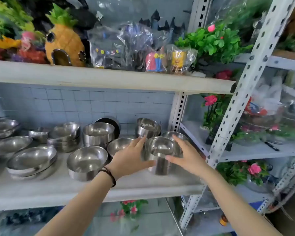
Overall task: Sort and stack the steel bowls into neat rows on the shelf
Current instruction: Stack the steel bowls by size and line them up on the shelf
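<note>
Centre right of the frame, stack of steel bowls on the white shelf, left hand and right hand flanking it, fingers straight, flat against its sides, other bowl stacks ranged leftward.

shiny steel bowls upright on a white shelf, deep stack at right front, second stack just behind it, shallow stack at left front, straight-walled stack mid-back
</note>
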